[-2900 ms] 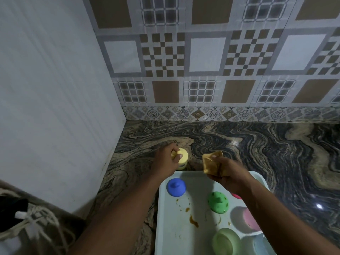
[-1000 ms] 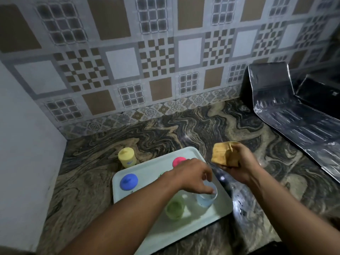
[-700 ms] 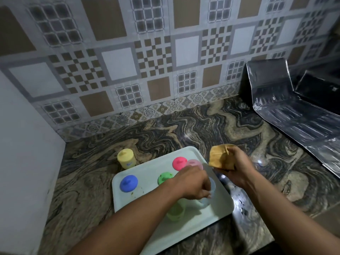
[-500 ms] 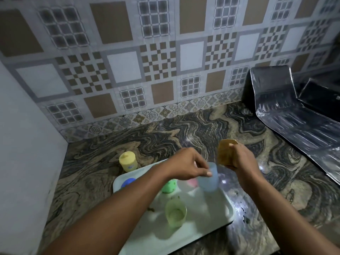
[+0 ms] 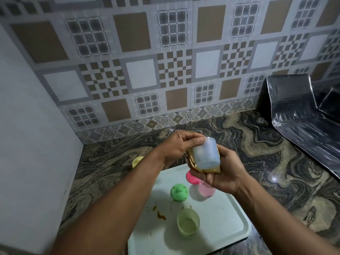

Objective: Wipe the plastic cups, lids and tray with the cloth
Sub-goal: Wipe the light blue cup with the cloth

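Blue cup [image 5: 206, 155] in left hand [image 5: 176, 150], against right hand's [image 5: 222, 175] cloth [image 5: 211, 169]

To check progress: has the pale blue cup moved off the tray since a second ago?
Yes. The pale blue cup went up off the tray: the left hand holds it above the tray's far edge, against the cloth in the right hand.

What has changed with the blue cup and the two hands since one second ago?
The left hand took hold of the blue cup on the tray, lifted it and brought it to the cloth, which the right hand now presses against it. The right hand held the cloth throughout. The green cup, green lid and pink cup stayed on the tray, the yellow cup beside it.
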Tool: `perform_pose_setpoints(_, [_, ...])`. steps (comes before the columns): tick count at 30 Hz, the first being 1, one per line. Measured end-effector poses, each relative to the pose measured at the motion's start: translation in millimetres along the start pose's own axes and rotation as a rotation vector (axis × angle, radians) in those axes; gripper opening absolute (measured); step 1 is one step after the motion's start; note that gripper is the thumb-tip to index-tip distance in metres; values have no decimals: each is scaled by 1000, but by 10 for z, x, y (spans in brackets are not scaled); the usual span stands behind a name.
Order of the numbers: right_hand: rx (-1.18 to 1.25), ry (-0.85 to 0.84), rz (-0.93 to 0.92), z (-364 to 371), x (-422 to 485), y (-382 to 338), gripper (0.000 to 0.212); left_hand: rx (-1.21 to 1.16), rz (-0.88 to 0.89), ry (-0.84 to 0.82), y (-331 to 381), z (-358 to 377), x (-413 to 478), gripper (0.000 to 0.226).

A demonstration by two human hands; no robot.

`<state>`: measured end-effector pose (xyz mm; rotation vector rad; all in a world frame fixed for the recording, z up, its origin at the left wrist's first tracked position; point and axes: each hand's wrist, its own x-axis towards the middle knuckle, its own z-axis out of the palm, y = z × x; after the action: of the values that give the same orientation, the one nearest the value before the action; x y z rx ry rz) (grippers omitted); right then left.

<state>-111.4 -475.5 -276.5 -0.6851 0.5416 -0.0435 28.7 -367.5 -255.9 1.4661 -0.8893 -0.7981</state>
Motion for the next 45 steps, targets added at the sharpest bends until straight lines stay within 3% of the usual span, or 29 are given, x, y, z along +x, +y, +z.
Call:
perform_pose_setpoints(3, [34, 29, -42, 92, 78, 5, 52, 89, -12, -51, 74, -131, 14, 18])
perform_pose_setpoints(8, [-250, 184, -323, 254, 207, -42, 43, 300, 23, -40, 200, -199, 99, 17])
perform_pose_setpoints(10, [-153, 84, -179, 265, 207, -41, 47, 296, 58, -37, 183, -230, 100, 14])
perform_pose_setpoints(12, [17, -49, 12, 285, 187, -3, 51, 117, 48, -52, 114, -291, 68, 15])
perform_pose_setpoints(15, [129, -88, 72, 295, 255, 70, 58, -24, -12, -29, 36, -349, 8, 19])
perform_pose_setpoints(21, [-242, 98, -318, 429, 361, 2, 42, 281, 11, 16, 205, -454, -8, 16])
perform_pose_setpoints(25, [-22, -70, -2, 496, 308, 72, 52, 124, 63, -2, 146, -469, -56, 15])
perform_pose_setpoints(28, [92, -90, 74, 495, 309, 146, 55, -140, 25, 49, 43, -434, -124, 16])
perform_pose_setpoints(30, [37, -56, -31, 530, 314, 150, 51, -111, 5, 97, 62, -437, -164, 14])
perform_pose_setpoints(34, [-317, 68, -368, 610, 298, 86, 43, 271, 31, 62, 267, -546, -170, 15])
perform_pose_setpoints(36, [-265, 32, -289, 621, 302, 76, 45, 305, 78, 38, 318, -573, -161, 10])
perform_pose_setpoints(39, [6, -83, 2, 620, 302, 122, 57, 50, 79, 89, 253, -512, -173, 28])
perform_pose_setpoints(41, [53, -94, 27, 604, 350, 134, 57, -57, 57, 139, 147, -488, -202, 32])
perform_pose_setpoints(43, [-91, -52, -101, 580, 408, 110, 52, 16, 31, 180, 92, -532, -239, 21])
perform_pose_setpoints(45, [-421, 54, -345, 569, 461, 55, 48, 203, -5, 179, 115, -635, -246, 17])
